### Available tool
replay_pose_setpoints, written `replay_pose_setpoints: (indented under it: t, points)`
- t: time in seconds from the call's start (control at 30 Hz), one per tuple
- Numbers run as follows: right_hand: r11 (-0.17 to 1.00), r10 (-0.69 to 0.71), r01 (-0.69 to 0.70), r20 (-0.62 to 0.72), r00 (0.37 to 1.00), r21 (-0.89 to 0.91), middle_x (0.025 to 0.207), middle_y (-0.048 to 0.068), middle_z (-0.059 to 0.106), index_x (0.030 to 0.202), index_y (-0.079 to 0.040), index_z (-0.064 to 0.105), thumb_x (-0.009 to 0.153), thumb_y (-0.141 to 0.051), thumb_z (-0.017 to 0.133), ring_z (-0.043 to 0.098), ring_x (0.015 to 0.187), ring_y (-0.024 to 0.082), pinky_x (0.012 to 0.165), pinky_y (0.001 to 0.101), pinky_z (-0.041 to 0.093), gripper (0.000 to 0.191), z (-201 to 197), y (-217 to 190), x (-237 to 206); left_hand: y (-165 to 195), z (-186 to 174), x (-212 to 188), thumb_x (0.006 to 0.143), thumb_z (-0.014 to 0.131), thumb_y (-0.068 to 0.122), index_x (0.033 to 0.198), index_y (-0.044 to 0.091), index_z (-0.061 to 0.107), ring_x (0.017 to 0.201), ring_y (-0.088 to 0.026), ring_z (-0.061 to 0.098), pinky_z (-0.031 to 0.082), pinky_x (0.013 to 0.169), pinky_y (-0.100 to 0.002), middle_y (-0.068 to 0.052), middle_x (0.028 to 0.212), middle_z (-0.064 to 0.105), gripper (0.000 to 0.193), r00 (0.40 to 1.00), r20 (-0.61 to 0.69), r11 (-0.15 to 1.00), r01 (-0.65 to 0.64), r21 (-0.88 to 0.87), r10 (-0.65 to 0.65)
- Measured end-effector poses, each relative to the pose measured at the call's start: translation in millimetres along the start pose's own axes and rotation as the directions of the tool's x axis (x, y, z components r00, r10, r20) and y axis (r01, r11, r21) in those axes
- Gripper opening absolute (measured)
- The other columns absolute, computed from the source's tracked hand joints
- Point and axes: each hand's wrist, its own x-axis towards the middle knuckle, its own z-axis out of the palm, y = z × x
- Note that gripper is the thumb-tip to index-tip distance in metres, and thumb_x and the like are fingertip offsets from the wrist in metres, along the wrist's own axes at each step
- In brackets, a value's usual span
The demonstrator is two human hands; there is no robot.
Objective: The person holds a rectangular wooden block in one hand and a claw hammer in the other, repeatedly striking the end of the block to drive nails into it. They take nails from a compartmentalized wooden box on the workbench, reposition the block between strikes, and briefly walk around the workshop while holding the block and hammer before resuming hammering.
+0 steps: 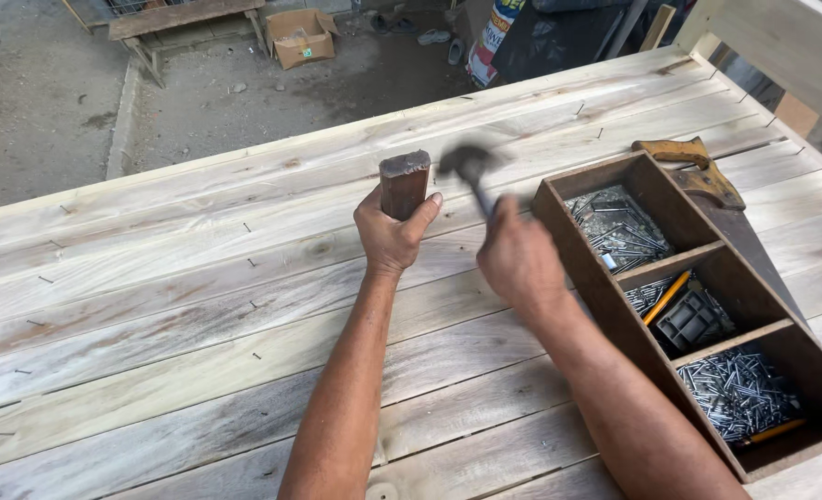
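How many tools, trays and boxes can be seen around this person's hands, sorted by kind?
Hammer: 1
Handsaw: 1
Wooden block: 1
Wooden nail tray: 1
Cardboard box: 1
Total: 5

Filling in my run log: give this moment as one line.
left hand: holds wood block upright | right hand: hammer, blurred | nail tray to right on plank table

Left hand [391, 233] grips upright wood block [404, 183], right hand [518, 259] holds blurred hammer [471, 169] beside it, nail tray [615, 306] right.
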Motion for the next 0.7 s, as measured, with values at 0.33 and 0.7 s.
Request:
replay_pose_setpoints:
  t: [0.33, 0.7]
  points:
    - [0.994, -0.008, 0.022, 0.132, 0.991, -0.107, 0.085, 0.03, 0.069, 0.116, -0.003, 0.053, 0.092, -0.007, 0.053, 0.072, 0.083, 0.049, 0.076, 0.0573, 0.059, 0.024, 19.5, 22.3, 0.8, -6.3, 0.2, 0.3, 0.076, 0.081, 0.024, 0.077, 0.007, 0.068, 0.049, -0.009, 0.054, 0.043, 0.048, -0.027, 0.0, 0.059, 0.061, 0.022, 0.996, -0.017, 0.988, 0.081, -0.134, -0.084]
    - [0.999, 0.044, -0.038, 0.153, 0.987, -0.039, 0.093, 0.03, 0.071, 0.118, -0.006, 0.062, 0.094, -0.007, 0.055, 0.071, 0.092, 0.047, 0.082, 0.0549, 0.058, 0.025, 4.2, 19.8, 2.5, -4.9, 7.2, 5.5, 0.077, 0.078, 0.022, 0.083, 0.007, 0.069, 0.053, -0.013, 0.064, 0.055, 0.053, -0.03, -0.002, 0.063, 0.066, 0.019, 0.999, -0.023, 0.972, 0.031, -0.234, -0.037]
